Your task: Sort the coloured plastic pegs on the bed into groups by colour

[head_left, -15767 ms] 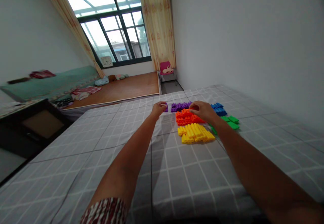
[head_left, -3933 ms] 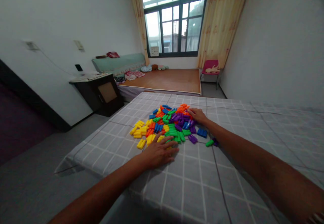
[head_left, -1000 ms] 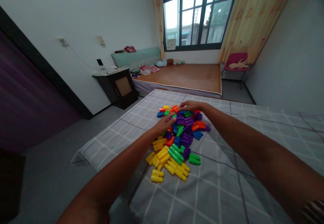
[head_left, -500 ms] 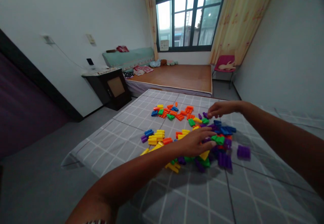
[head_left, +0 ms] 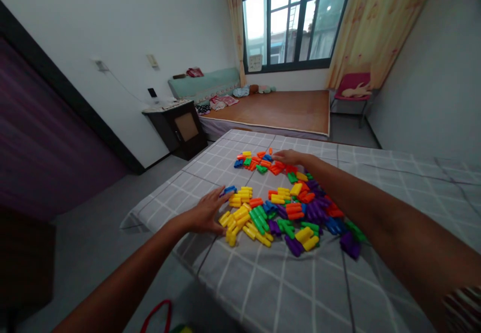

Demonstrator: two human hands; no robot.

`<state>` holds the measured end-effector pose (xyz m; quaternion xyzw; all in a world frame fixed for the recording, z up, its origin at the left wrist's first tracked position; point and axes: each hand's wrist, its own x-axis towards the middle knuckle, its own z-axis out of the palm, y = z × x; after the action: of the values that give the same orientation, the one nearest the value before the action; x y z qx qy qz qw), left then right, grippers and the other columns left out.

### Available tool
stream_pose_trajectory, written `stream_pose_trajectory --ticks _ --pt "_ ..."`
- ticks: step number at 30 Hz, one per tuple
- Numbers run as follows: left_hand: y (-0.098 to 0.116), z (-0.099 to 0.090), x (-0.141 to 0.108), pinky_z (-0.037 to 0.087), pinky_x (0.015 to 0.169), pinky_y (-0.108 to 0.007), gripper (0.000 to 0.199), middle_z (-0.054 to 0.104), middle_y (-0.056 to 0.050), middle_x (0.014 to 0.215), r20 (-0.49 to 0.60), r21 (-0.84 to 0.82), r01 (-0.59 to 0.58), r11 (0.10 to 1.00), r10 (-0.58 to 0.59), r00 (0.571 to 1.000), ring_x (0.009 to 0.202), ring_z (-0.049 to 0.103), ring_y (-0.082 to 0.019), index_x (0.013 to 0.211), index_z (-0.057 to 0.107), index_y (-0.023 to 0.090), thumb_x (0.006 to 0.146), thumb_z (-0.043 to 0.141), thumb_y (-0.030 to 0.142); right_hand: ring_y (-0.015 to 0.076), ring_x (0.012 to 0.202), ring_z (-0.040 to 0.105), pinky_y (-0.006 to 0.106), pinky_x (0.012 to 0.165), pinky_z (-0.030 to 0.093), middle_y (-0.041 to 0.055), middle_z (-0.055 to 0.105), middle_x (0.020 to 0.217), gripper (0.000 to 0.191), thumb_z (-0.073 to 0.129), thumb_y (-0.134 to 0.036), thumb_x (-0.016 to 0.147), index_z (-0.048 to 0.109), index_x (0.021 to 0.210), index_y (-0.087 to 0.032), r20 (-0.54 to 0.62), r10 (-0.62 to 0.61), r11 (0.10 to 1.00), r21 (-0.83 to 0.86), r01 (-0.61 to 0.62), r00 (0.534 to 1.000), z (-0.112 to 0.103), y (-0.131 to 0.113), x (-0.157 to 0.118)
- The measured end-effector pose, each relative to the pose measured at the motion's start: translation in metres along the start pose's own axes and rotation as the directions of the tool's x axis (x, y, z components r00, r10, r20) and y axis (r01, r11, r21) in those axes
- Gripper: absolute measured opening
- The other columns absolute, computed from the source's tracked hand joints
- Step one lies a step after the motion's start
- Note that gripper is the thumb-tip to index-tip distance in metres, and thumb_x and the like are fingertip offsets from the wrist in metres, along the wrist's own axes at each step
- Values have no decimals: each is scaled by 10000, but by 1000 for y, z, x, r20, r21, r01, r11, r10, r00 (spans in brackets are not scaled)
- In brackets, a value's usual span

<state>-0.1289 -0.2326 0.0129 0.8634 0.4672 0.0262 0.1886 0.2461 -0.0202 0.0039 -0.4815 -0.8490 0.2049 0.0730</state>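
Plastic toy building blocks in several colours lie in a loose pile on the checked tablecloth (head_left: 285, 283). My left hand (head_left: 208, 211) is at the pile's left edge, fingers spread around yellow blocks (head_left: 237, 220) and close to a blue block (head_left: 229, 190). Over the far side, my right hand (head_left: 291, 157) reaches across orange blocks (head_left: 276, 168), its fingertips near a small blue block (head_left: 267, 157). Whether those fingers grip anything cannot be made out. Purple blocks (head_left: 317, 210) and green blocks (head_left: 259, 218) fill the middle; my right forearm hides part of the right side.
Beyond the table stands a low bed (head_left: 285, 112) with clothes and soft toys on it. A dark cabinet (head_left: 184, 127) is at the left, and a pink chair (head_left: 353, 87) is in the far right corner. A red loop (head_left: 158, 313) shows below the table's near edge.
My left hand has moved left from the pile's middle to its left edge. My right hand has swung left over the far orange blocks. The view has shifted slightly.
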Motion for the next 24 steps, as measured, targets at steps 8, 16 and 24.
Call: stream_pose_trajectory --ticks 8,16,24 --pt "51 27 81 242 1164 -519 907 199 -184 1577 -83 -90 -302 949 295 952 1447 201 -362 1515 262 226 756 709 439 208 817 652 276 717 489 73 739 980 535 604 -581 781 713 1096 -163 295 -154 985 -23 168 943 -11 -20 -49" --pt "143 53 144 247 1152 -537 675 255 -211 1548 -241 -231 -457 859 405 882 1437 242 -348 1469 366 182 856 596 346 197 732 627 285 668 468 48 722 800 534 549 -633 764 740 867 -145 426 -26 999 -15 36 904 -52 16 -122" --pt "95 -15 186 253 1170 -450 566 375 -134 1514 -377 -300 -394 869 271 886 1380 356 -310 1303 572 184 812 674 447 271 901 662 389 820 493 89 737 978 500 494 -657 799 736 925 -238 -142 85 996 -16 -88 986 -70 27 -223"
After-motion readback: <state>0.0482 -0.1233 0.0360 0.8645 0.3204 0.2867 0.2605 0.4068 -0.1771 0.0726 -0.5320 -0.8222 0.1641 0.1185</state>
